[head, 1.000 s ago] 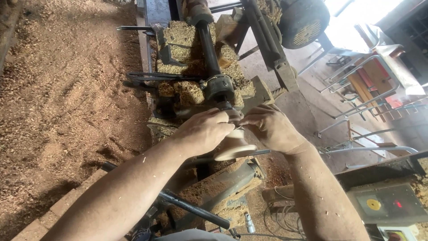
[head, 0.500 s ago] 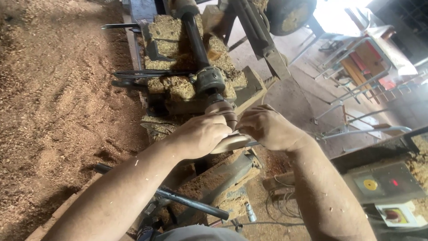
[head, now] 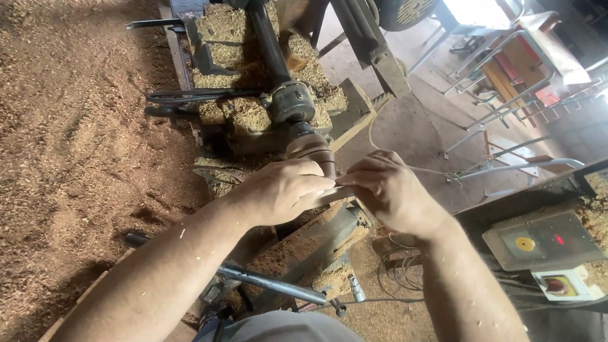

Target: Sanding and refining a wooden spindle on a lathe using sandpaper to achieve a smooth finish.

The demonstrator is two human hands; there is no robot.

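Note:
A wood lathe (head: 288,104) covered in shavings runs up the middle of the head view. A small brown wooden workpiece (head: 311,147) sits on its spindle, just beyond my hands. My left hand (head: 282,190) and my right hand (head: 386,187) meet over the tool rest and together grip a flat pale tool (head: 334,194), its tip hidden under my left fingers near the workpiece. Both forearms come in from the bottom of the frame.
Thick sawdust (head: 76,158) covers the floor on the left. A grey control box (head: 541,239) with a yellow and a red button sits at the lower right. Metal chair frames (head: 506,107) stand at the upper right. A steel bar (head: 272,285) crosses below my arms.
The view has shifted, so the lathe and my hands sit lower and further right in frame. My hands stay closed together on the tool at the workpiece.

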